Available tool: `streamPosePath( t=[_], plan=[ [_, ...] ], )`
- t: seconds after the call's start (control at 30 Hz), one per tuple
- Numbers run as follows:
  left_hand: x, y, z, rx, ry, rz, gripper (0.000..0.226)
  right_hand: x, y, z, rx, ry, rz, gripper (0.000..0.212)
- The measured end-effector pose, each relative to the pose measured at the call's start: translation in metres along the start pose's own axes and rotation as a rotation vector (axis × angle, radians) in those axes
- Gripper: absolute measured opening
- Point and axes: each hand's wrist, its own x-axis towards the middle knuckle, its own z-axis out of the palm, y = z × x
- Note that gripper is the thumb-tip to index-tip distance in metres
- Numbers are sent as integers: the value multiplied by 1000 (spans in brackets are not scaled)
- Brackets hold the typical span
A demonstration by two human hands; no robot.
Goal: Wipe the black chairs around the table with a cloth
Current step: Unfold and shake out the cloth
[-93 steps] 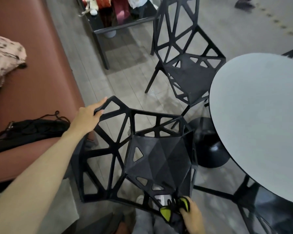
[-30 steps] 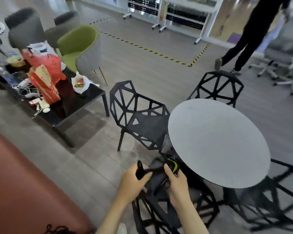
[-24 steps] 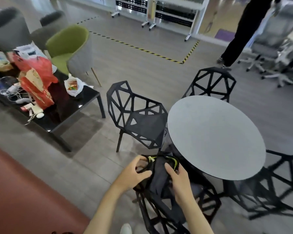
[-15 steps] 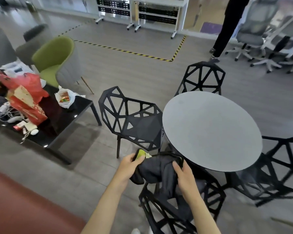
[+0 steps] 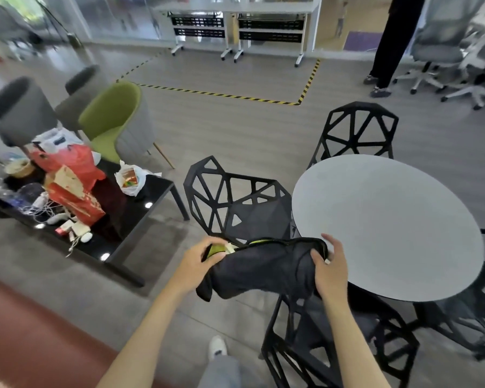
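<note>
I hold a dark cloth (image 5: 263,268) with yellow-green trim stretched between both hands, above the floor and beside the round grey table (image 5: 387,222). My left hand (image 5: 198,261) grips its left end. My right hand (image 5: 329,268) pinches its right end, with the fingers spread. A black lattice chair (image 5: 317,343) stands right below the cloth. A second black chair (image 5: 235,203) stands behind it at the table's left. A third black chair (image 5: 356,130) is at the far side, and part of another chair (image 5: 476,317) shows at the right.
A low black table (image 5: 129,217) at the left carries red bags and clutter. Green and grey armchairs (image 5: 115,121) stand behind it. A brown bench edge (image 5: 25,340) lies at lower left. A person's legs (image 5: 387,46) and office chairs are at the far right.
My view rose from the near chair to the room. My left hand left the chair back and joined the right on the cloth, which both hands have now spread wide.
</note>
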Motion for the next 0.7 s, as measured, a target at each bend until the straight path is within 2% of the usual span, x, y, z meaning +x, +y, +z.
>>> streamPosePath(
  t=[0.03,0.1,0.33,0.5,0.7],
  plan=[
    [10,-14,-15,3,-47,-22,19,2,-12,10,40,-2,-37,39],
    [31,-44,-43,-22,-135,-87,17,10,-31,36,53,-28,-104,45],
    [99,-141,-135,-85,-357,-152,47,48,-96,164,25,-17,-219,31],
    [140,-181,-193,-129,-327,-177,50,71,-149,251,-33,-93,-308,29],
    [192,-194,-233,-225,-205,-191,34,105,-185,317,20,-98,-340,29]
  ],
)
